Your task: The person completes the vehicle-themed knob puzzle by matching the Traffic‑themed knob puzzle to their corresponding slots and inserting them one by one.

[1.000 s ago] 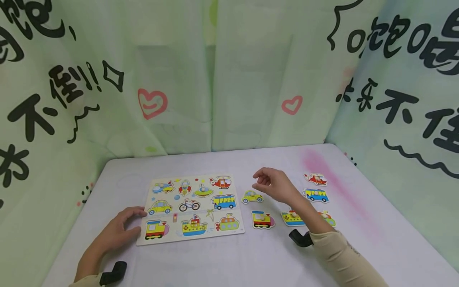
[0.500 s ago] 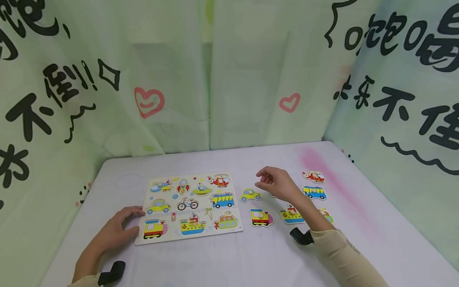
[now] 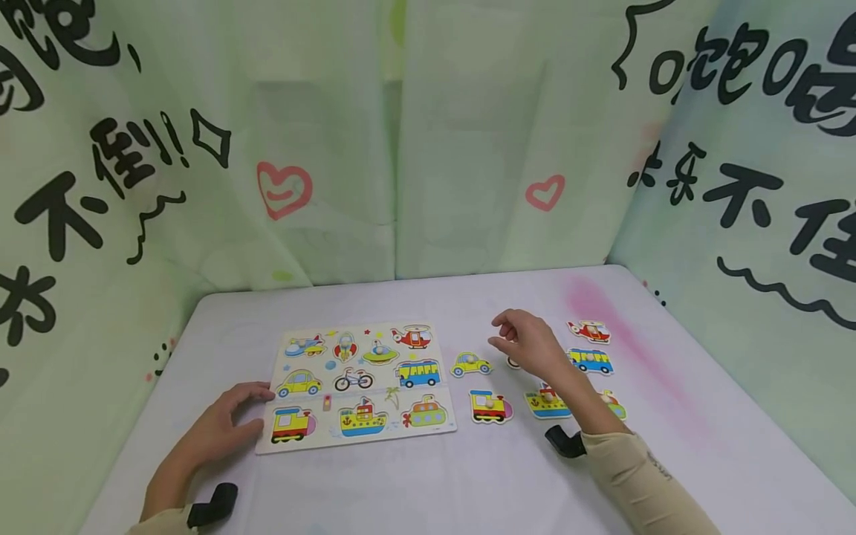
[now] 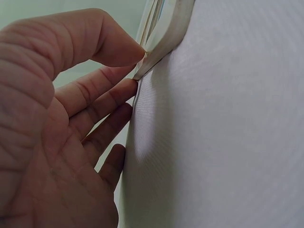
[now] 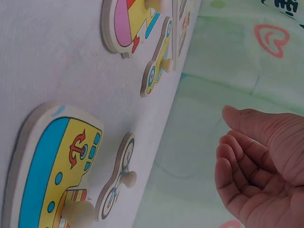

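Note:
My left hand (image 3: 217, 423) rests against the left edge of a vehicle puzzle board (image 3: 314, 443); thumb and fingertips touch that edge. Closer up, the left wrist view has the thumb (image 4: 111, 45) at the board's corner. Holding nothing, my right hand (image 3: 531, 343) hovers above the loose pieces with its fingers loosely curled. It partly covers the bicycle piece (image 5: 114, 185), which lies flat with a wooden knob. Nearby are the yellow car piece (image 3: 471, 364), train piece (image 3: 490, 407) and ship piece (image 3: 547, 403).
Further right lie a helicopter piece (image 3: 590, 332), a bus piece (image 3: 591, 361) and a submarine piece (image 3: 612, 405), the last partly behind my right forearm. A white cloth covers the table (image 3: 374, 494). Printed curtains (image 3: 461, 148) hang behind and beside it.
My right hand has drifted slightly right, away from the car piece, and part of the bicycle piece now shows beside it. The left hand stays at the board's edge.

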`<state>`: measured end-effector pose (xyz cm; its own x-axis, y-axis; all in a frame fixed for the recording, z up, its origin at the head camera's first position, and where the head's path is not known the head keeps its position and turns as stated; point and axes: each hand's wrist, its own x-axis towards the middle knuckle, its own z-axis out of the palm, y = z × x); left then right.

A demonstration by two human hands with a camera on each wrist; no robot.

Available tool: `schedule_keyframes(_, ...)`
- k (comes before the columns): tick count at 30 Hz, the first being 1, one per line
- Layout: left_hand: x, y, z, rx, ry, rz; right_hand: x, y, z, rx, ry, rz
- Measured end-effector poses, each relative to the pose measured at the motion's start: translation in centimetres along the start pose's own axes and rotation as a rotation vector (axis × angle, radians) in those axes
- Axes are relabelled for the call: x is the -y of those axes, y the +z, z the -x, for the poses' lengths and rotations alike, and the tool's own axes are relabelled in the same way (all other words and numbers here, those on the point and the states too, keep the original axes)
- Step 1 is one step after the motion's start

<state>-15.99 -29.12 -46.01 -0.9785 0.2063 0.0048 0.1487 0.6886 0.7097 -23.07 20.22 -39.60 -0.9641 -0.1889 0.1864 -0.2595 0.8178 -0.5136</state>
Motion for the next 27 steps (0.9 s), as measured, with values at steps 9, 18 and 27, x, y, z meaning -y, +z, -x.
schedule_keyframes(9, 0.2, 0.2, -0.1, -0.007, -0.001, -0.005, -0.9, -0.3, -0.2, -0.01, 0.001, 0.048)
schedule_keyframes(18, 0.2, -0.2, -0.2, -0.004, 0.019, -0.007, -2.1, -0.4, -0.9, -0.03, 0.021, -0.021)
schedule_keyframes(27, 0.3, -0.1, 0.0, 0.004, 0.015, -0.005, -3.3, -1.1, -0.8, -0.028, 0.068, -0.013)
